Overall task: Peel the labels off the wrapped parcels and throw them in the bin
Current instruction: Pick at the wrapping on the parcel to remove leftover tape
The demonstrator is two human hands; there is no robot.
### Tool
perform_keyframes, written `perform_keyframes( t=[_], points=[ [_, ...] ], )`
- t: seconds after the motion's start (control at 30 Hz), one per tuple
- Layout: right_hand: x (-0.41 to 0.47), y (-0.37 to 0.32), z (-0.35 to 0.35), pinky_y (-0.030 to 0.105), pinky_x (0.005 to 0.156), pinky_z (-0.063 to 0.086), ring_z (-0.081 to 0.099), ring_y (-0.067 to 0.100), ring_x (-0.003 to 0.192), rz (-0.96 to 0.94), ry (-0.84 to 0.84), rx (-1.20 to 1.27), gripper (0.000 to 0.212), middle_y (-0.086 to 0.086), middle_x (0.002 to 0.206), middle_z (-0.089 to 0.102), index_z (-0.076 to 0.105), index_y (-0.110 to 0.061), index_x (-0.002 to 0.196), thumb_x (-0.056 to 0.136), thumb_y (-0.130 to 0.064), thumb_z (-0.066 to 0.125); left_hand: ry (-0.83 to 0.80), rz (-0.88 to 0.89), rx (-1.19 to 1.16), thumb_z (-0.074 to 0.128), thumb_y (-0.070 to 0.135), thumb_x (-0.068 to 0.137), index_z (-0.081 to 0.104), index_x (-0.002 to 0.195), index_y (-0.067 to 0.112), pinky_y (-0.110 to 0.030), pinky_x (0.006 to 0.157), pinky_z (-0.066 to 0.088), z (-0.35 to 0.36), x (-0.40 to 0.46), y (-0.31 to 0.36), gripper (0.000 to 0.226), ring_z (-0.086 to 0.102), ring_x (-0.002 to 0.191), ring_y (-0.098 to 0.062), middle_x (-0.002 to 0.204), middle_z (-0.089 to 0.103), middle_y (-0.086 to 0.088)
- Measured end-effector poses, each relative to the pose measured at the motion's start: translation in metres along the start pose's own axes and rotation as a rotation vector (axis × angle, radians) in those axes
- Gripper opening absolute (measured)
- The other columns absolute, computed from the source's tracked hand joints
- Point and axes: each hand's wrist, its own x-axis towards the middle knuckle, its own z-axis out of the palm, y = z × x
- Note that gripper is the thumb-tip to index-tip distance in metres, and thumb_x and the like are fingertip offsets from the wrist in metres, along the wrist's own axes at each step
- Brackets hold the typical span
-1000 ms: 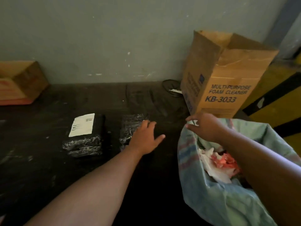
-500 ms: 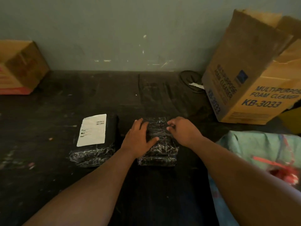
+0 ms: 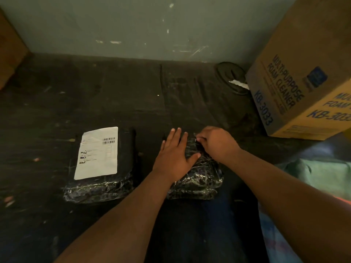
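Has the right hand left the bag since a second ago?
Yes. The right hand crossed leftward from the bag rim, away from the foam cleaner box, onto the unlabelled parcel beside the left hand.

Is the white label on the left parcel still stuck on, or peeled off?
Still on: the white label lies flat on the left parcel, with no lifted corner visible.

Right parcel point(image 3: 197, 175): top largely covered by the left hand point(image 3: 175, 158) and right hand point(image 3: 218, 145); any label there is hidden.
Right fingertips point(image 3: 198, 139): curled at the wrap; what they pinch is too small to tell.
Label point(image 3: 97, 152) on left parcel point(image 3: 100, 168): print blurred, unreadable.
Cardboard box point(image 3: 296, 86), upper right: cut by the frame edge.
Brown box point(image 3: 9, 50), upper left: mostly out of frame.
Bag point(image 3: 322, 177), lower right: cut off, blurred.
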Motion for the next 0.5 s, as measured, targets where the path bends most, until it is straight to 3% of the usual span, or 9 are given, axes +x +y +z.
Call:
perform_keyframes(
  t=[0.3,0.5],
  points=[
    [0.009,-0.004,-0.001,0.037,0.081,0.052,0.062,0.025,0.096,-0.1,-0.044,-0.208,0.03,0.009,0.11,0.061,0.07,-0.013,0.106,0.098,-0.032,0.048,0.004,-0.003,0.032,0.04,0.066,0.099,0.006,0.164,0.02,-0.04,0.124,-0.006,0.001,0.001,0.002,0.086,-0.018,0.155,-0.014,0.172,-0.01,0.0],
    [0.014,-0.008,0.0,0.037,0.08,0.051,0.063,0.028,0.096,-0.05,-0.011,-0.179,0.028,0.011,0.108,0.061,0.067,-0.009,0.105,0.097,-0.027,0.047,-0.018,-0.007,0.049,0.04,0.066,0.099,0.005,0.164,0.018,-0.042,0.125,-0.004,-0.002,0.002,0.004,0.088,-0.017,0.155,-0.015,0.172,-0.009,-0.001]
  ],
)
